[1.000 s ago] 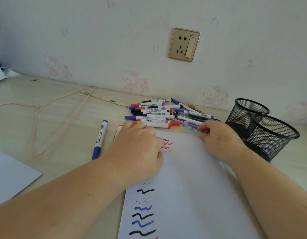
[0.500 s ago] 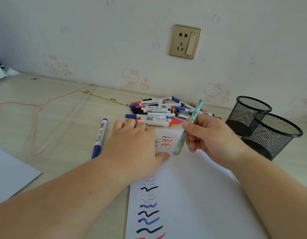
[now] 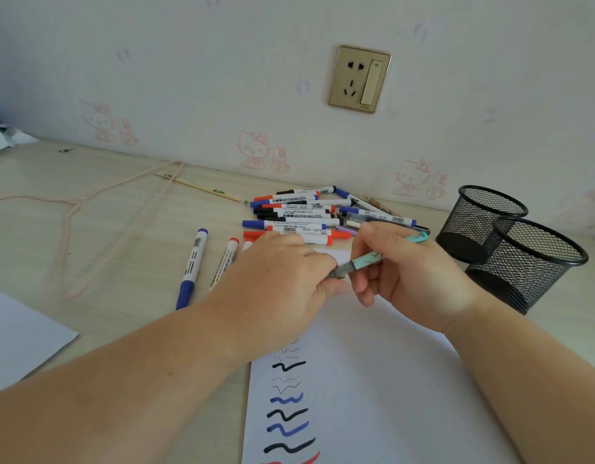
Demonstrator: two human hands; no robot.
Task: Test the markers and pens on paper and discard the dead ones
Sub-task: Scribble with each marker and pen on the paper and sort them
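Observation:
A teal pen lies across my right hand, which grips its barrel above the white paper. My left hand pinches the pen's front end, where the cap sits; its fingers hide that tip. The paper carries several black, blue and red test squiggles down its left side. A pile of whiteboard markers and pens lies just beyond my hands. A blue marker and a red marker lie apart on the desk to the left.
Two black mesh pen cups stand at the right by the wall. A pink cord and a thin pencil lie at the back left. Another white sheet sits at the left edge. A wall socket is above.
My right hand lifted the teal pen out of the pile and brought it over the paper. My left hand left the paper and took hold of the pen's front end.

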